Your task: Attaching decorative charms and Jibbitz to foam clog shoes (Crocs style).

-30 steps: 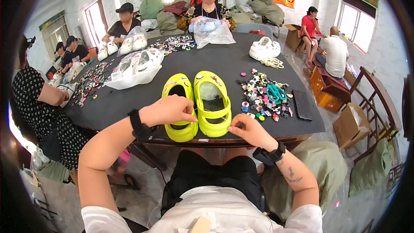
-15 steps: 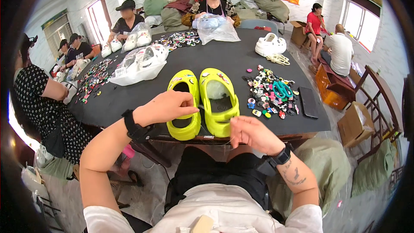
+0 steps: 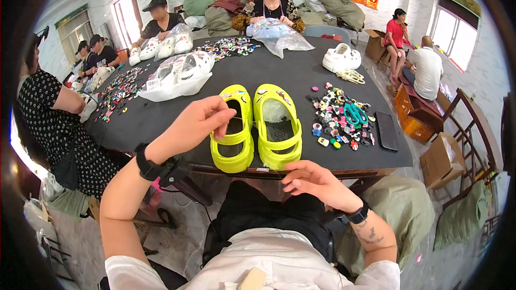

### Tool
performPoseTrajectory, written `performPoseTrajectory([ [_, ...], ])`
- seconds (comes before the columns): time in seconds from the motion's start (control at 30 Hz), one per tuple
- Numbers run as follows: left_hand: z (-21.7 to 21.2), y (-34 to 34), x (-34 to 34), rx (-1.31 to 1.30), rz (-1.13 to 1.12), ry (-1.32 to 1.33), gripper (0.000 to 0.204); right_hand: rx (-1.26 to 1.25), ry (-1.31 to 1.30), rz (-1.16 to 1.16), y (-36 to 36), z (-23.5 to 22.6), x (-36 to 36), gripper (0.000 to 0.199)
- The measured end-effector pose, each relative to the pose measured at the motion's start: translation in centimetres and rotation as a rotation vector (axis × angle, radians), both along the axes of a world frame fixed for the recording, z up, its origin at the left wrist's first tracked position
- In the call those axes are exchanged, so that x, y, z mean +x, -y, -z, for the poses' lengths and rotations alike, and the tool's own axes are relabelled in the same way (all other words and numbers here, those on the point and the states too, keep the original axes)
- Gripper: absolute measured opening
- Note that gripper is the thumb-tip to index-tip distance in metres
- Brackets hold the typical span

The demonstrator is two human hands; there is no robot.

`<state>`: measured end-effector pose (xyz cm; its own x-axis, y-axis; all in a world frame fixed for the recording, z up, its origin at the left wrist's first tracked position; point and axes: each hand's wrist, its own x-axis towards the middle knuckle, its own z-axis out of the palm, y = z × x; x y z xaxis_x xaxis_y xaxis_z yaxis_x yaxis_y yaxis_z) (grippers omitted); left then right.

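Two lime-green clogs stand side by side at the table's near edge, toes pointing away. Small charms decorate the toe parts of both the left clog (image 3: 234,162) and the right clog (image 3: 279,158). Clear plastic is tucked inside the right one. My left hand (image 3: 200,121) hovers over the left clog's opening, its fingertips pinched together; whatever they hold is too small to make out. Just past the right clog's heel, my right hand (image 3: 321,185) is raised in front of the table edge. Its fingers are loosely bent and apart, with nothing visible in them.
Right of the clogs lie a pile of colourful charms (image 3: 336,115), teal rings (image 3: 355,114) and a black phone (image 3: 386,131). White clogs (image 3: 342,58) and a cream cord (image 3: 351,77) sit behind. Bagged white clogs (image 3: 177,78) stand left. Co-workers sit around the dark table (image 3: 215,75).
My left hand has shifted left and slightly up, off the clog's inner side. My right hand has dropped toward me, its fingers spreading from a pinch.
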<state>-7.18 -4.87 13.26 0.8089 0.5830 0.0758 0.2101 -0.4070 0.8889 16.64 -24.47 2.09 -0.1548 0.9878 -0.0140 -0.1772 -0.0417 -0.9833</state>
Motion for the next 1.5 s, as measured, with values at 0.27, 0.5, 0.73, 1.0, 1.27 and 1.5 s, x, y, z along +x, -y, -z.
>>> performPoseTrajectory([
  [0.27,-1.9,4.1,-4.4,0.155,-0.080,0.052,0.012,0.093,0.179,0.209,2.8,-0.4,4.3,0.021],
  [0.5,2.9,8.4,-5.9,0.645,0.038,-0.139,0.019,0.252,0.663,0.646,1.6,1.0,10.3,0.019],
  [0.73,6.8,10.7,-6.1,0.638,-0.162,0.059,0.022,0.352,1.390,0.825,-5.2,1.2,19.0,0.041],
  [1.0,12.5,11.7,-5.8,0.434,-0.498,0.280,0.019,-0.030,1.501,0.717,-8.7,1.0,22.3,0.054],
  [1.27,13.4,10.8,-6.1,0.480,-0.465,0.290,0.019,0.258,0.625,0.848,-7.0,0.0,20.2,0.045],
  [1.5,13.8,11.4,-6.7,0.425,-0.418,0.331,0.015,0.292,0.030,0.427,0.4,-2.0,4.2,0.077],
])
